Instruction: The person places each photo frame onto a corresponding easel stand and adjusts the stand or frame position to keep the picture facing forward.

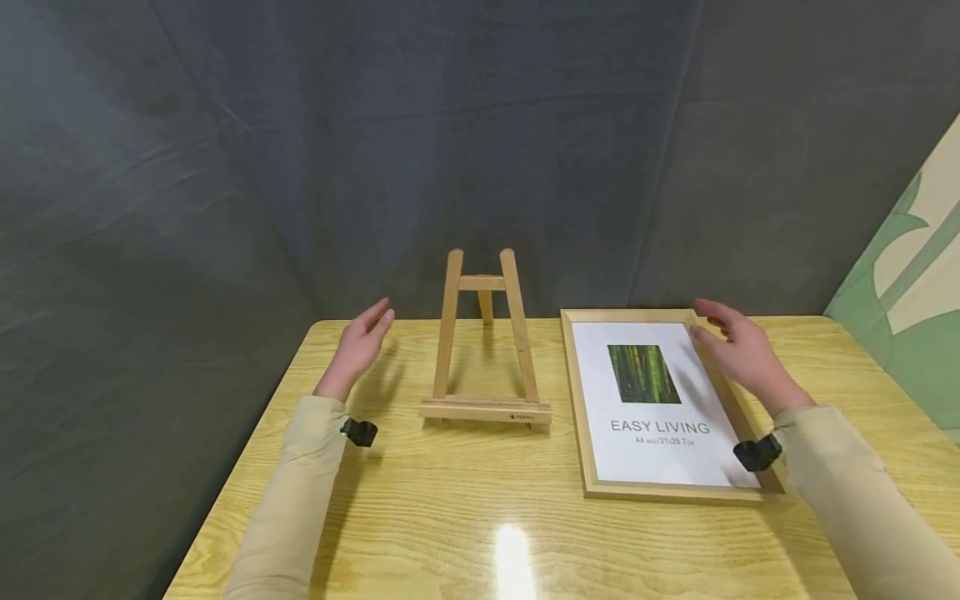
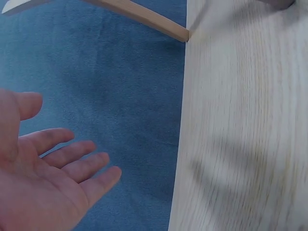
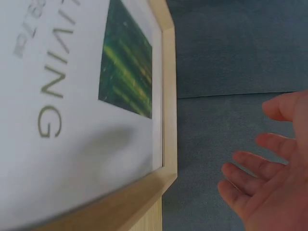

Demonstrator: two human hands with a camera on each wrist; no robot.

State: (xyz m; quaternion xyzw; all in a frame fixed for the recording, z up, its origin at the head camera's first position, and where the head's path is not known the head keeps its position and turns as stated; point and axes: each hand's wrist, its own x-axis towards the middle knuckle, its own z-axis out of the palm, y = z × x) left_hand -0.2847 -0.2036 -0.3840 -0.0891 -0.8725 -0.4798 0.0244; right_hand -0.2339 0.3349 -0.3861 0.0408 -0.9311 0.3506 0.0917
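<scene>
A small wooden easel [image 1: 487, 408] stands upright near the back of the table. To its right lies a picture frame [image 1: 592, 450] with a light wood border, a white sheet reading EASY LIVING and a green bamboo picture. My left hand [image 1: 358, 346] hovers left of the easel, fingers loosely extended and palm turned inward; one easel leg [image 2: 159, 24] shows beyond it in the left wrist view. Above the frame's right side is my right hand [image 1: 742, 350], apart from it, its relaxed fingers [image 3: 255, 166] holding nothing.
The yellowish wood-grain table [image 1: 420, 508] ends at a dark cloth backdrop [image 1: 480, 150] behind and to the left. On the far right is a panel with green leaf shapes [image 1: 922, 333]. Each wrist wears a small black device [image 1: 360, 432].
</scene>
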